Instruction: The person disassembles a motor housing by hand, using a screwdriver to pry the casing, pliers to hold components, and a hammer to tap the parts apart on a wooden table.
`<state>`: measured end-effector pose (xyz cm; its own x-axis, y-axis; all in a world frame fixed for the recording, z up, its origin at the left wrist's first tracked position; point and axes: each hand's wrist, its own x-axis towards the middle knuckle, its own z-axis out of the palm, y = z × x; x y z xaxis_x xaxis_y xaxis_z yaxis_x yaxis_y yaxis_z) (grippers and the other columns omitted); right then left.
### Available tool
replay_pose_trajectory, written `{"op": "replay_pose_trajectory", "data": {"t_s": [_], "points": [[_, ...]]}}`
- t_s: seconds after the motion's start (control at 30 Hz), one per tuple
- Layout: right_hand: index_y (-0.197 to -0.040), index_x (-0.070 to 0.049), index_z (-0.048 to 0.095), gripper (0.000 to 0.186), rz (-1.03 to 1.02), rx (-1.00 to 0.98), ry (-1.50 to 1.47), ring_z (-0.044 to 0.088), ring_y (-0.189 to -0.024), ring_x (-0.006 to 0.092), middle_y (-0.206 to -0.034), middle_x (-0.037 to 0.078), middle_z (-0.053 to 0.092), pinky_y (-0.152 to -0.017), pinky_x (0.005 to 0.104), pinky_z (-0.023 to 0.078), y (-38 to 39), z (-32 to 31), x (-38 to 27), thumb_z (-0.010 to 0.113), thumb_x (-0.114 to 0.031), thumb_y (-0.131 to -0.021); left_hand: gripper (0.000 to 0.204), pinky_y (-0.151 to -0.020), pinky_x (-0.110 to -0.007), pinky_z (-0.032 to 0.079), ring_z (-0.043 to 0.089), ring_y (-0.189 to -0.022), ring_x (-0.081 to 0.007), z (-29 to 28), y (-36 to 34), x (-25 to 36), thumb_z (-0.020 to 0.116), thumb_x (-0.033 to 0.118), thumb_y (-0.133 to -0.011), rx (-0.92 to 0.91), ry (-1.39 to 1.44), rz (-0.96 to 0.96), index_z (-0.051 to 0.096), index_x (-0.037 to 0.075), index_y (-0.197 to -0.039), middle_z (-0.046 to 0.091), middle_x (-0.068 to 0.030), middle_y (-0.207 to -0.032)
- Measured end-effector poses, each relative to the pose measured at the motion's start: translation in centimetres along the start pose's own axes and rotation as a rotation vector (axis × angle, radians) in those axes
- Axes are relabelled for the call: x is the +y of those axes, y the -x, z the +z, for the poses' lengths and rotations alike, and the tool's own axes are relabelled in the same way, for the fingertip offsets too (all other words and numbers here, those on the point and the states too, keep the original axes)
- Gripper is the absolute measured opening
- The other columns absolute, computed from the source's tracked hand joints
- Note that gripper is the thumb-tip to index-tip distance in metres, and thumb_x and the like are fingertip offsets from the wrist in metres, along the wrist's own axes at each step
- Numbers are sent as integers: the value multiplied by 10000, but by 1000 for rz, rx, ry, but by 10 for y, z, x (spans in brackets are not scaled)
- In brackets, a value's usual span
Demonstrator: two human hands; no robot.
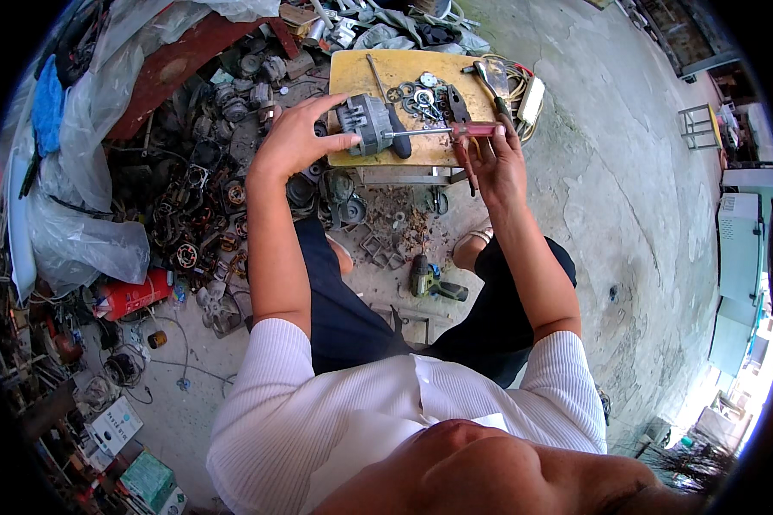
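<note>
A grey metal motor housing lies near the left end of the small yellow-topped table. My left hand is closed around its left side, thumb near the bottom and fingers over the top. In my right hand is a screwdriver with a reddish see-through handle, held at its end. Its shaft runs left to the housing's right side; the tip's exact contact is hard to see. A dark-handled tool lies under the shaft. Red handles, likely of pliers, show beside my right fingers.
Washers and rings, a thin metal rod, a ratchet-like tool and coiled cable lie on the table. Scrap motor parts heap on the left floor. A cordless drill lies between my feet.
</note>
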<state>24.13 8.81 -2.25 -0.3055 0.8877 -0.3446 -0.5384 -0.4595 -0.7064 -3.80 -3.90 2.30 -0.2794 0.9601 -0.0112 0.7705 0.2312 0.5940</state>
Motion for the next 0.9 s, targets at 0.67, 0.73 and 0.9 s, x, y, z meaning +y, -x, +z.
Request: {"op": "replay_pose_trajectory", "data": {"t_s": [0.67,0.73,0.9], "points": [[-1409,-82,345,435,1,-62,-58,617,-1065,253,-1326,159,542,-864,390,537,-10,1,2,497,-215,-1024,794,-1071,-411,392,534,-1252,-325,-7,4,5,839,378,-670,-31,21,18,549,171,-1379,563,-167,-1360],[-1360,-77,371,395,51,-76,-121,616,-1049,244,-1333,165,536,-872,405,531,-18,-3,1,509,-224,-1021,793,-1069,-412,394,534,-1253,-327,-7,2,6,837,394,-672,-35,32,8,551,168,-1377,561,-168,-1363],[-1279,-91,432,367,110,-34,-174,619,-991,209,-1238,133,582,-841,404,531,-25,-6,3,576,-265,-990,837,-1078,-405,383,523,-1264,-326,-7,3,1,843,410,-656,-62,77,42,532,160,-1392,555,-168,-1368]]}}
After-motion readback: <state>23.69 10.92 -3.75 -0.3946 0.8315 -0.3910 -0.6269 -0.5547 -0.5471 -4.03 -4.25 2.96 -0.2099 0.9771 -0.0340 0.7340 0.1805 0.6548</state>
